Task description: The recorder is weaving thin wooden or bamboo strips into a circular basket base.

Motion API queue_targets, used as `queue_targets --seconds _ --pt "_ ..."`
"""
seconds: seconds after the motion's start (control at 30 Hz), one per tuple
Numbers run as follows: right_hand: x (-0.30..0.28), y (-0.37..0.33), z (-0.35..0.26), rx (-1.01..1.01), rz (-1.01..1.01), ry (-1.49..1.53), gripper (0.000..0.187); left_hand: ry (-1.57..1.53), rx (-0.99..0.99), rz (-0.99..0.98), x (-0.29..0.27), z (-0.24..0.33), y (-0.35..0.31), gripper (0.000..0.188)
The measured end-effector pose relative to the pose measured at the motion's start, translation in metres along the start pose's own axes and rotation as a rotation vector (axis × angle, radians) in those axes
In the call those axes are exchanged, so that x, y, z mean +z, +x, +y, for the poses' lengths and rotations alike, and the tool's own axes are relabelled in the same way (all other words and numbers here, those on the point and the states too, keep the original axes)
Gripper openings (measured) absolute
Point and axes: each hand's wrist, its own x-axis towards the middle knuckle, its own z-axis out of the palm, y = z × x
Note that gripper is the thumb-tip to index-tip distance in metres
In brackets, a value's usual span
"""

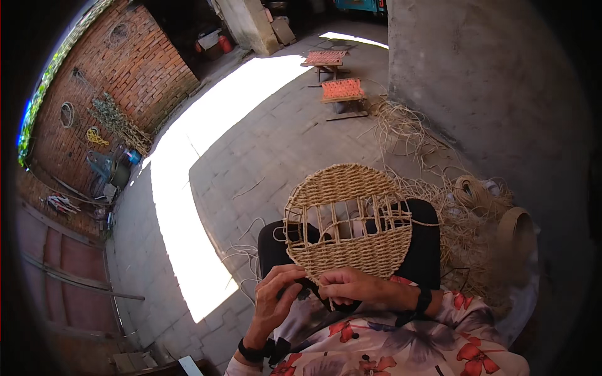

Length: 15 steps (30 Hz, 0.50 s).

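Note:
A round woven panel point(351, 256) of tan cord, like a basket base, rests on my lap over dark trousers. Its upper and lower parts are densely woven, while the middle shows bare ribs with gaps between them. At the panel's near edge my right hand point(352, 285) is closed, thumb and fingers pinching the rim. My left hand point(276, 299) lies just left of it, fingertips at the lower left rim and the thumb held apart from the curved fingers. Loose cord ends point(248, 252) hang out beside my left knee.
To my right lies a tangled heap of cord point(464, 244) with a coiled bundle point(473, 191). Two low stools with orange woven seats point(343, 90) stand ahead on the paved floor point(263, 163). A plastered wall point(489, 81) rises at right, a brick wall point(132, 56) at left.

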Motion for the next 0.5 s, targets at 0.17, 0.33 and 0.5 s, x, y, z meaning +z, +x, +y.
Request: queue_targets --seconds 0.17,0.33,0.5 --pt "0.002 -0.007 -0.006 -0.150 0.078 -0.086 0.022 -0.005 0.079 -0.169 0.018 0.007 0.009 0.028" --pt "0.004 0.008 0.000 -0.286 0.139 -0.174 0.022 0.169 0.139 -0.023 0.023 0.001 0.003 0.030" --pt "-0.010 0.024 -0.011 -0.510 0.239 -0.569 0.026 0.189 0.004 0.269 -0.003 -0.014 0.003 0.022"
